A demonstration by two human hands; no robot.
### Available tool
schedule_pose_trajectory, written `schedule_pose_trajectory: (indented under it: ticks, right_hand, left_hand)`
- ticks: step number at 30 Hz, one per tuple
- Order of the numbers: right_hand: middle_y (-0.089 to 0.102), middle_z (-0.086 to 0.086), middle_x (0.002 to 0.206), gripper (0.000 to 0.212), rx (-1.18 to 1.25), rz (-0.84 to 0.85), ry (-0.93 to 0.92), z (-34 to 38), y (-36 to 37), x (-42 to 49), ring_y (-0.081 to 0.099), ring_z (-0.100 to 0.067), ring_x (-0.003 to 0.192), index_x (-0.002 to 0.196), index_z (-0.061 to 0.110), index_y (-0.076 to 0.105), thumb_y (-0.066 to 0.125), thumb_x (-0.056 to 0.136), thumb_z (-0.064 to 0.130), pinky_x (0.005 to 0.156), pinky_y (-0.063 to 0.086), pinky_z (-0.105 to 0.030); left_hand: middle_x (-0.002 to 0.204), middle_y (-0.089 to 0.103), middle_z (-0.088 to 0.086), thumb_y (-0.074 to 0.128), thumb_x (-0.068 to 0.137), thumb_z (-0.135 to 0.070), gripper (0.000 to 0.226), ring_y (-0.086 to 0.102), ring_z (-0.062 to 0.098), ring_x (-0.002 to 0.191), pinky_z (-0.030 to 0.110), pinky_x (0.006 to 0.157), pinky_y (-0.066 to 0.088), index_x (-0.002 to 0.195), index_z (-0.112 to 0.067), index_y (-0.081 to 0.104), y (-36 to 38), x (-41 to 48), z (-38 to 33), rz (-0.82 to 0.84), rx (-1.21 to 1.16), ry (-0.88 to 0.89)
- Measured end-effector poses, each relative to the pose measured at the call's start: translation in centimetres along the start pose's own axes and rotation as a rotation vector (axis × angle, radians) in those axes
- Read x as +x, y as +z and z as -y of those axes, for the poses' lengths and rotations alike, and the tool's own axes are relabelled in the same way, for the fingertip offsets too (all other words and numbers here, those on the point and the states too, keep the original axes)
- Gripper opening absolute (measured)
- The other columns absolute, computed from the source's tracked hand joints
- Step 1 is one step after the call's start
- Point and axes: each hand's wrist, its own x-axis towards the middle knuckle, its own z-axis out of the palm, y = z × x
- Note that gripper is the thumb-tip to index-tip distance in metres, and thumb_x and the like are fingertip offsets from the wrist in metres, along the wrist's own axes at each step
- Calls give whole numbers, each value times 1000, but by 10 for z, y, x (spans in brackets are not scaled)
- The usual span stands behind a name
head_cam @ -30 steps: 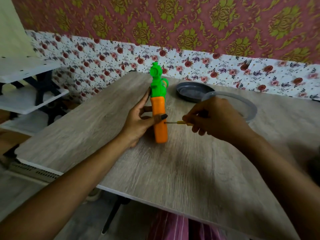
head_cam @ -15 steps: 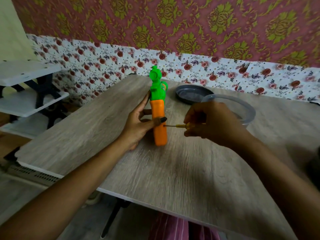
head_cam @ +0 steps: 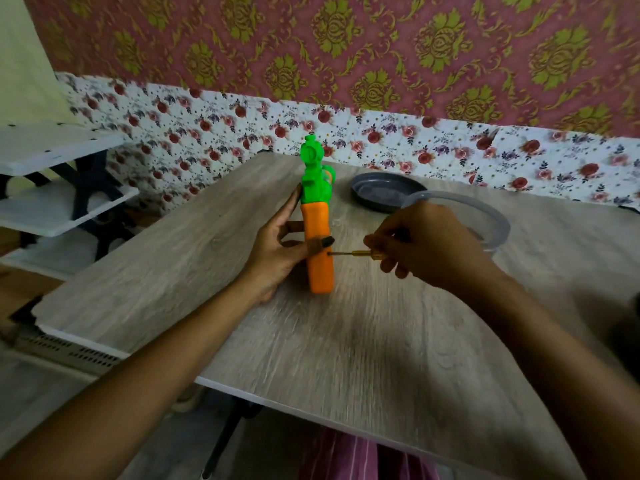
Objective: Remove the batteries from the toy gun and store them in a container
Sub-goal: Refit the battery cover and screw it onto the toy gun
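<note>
Standing on its orange grip end on the wood-grain table [head_cam: 346, 358], the toy gun [head_cam: 317, 223] points its green upper half away toward the wall. The left hand [head_cam: 277, 251] wraps the orange grip from the left side, thumb across the near face and fingers behind, holding it steady and roughly upright. The right hand [head_cam: 426, 244] has its fingers curled round the yellow handle of a small screwdriver [head_cam: 349, 253], whose thin metal shaft runs level to the left so that its tip meets the right side of the orange grip, just below the left thumb. Behind the right hand sits a clear round plastic container [head_cam: 498, 223], partly hidden by the knuckles, and just beyond it, toward the floral wall, lies a dark grey lid [head_cam: 381, 192].
</note>
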Motion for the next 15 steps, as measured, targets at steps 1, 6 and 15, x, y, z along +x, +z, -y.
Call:
schedule_pose_trajectory:
  ticks: [1,6,15]
  right_hand:
    - [64,7,71,18,13,42,1,1,0,-1,61,-4,55,96,16,65,60,85,29,46,46,-8]
    - [67,5,79,18,-66,-7,-48,0,-3,-3,59,-1,60,90,19,67,72,74,26,57,50,-14]
    - [66,5,83,29,-81,39,-42,3,-2,-5,57,-2,63,98,17,64,75,72,25,59,52,-14]
  left_hand:
    - [126,56,4,81,33,-69,110,55,11,105,31,86,50,129,-52,30,0,0,0,-3,-3,-2]
    - [122,56,4,81,34,-68,111,55,11,104,33,88,50,131,-50,29,-1,0,2,-3,10,0]
    - [121,57,6,82,34,-68,108,55,13,103,33,86,49,128,-52,31,-1,0,1,-12,8,-2]
